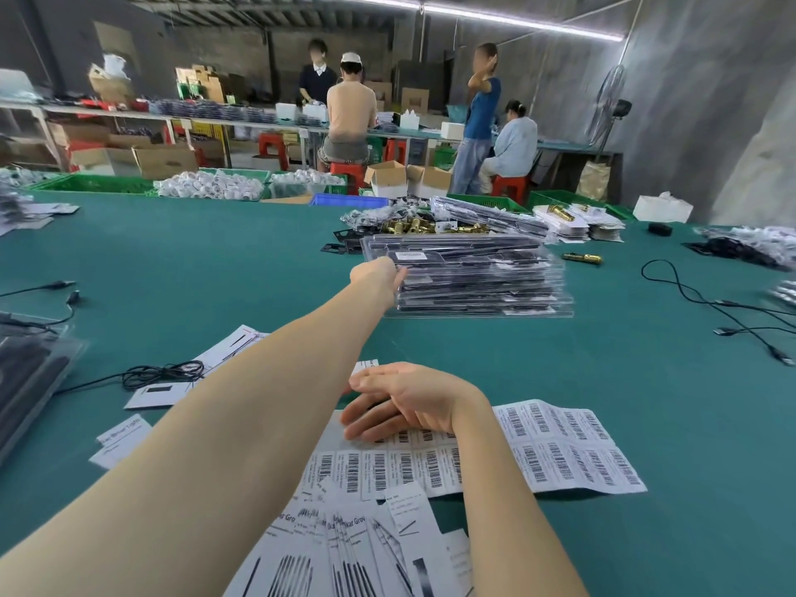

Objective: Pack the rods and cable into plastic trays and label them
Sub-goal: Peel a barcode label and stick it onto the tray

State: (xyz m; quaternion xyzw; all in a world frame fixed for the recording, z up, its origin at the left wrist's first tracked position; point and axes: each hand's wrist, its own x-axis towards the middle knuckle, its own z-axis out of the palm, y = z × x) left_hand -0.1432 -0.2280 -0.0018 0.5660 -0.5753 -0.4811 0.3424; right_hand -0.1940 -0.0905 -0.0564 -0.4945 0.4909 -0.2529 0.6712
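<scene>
A stack of clear plastic trays (482, 286) packed with black rods stands mid-table. The top tray (452, 252) carries a barcode label. My left hand (374, 275) reaches out to the stack's left side and grips the top tray's near-left edge, its fingertips hidden by the plastic. Close to me, my right hand (400, 402) rests with straight fingers on a sheet of barcode labels (560, 450). A coiled black cable (163, 374) lies left of my left forearm on a white card.
Printed insert cards (344, 553) fan out at the near edge. Loose black cables (698, 299) trail on the right. Brass parts (413, 226) and more trays lie behind the stack. Another tray pile (30, 368) sits at the left edge. Several people work at a far bench.
</scene>
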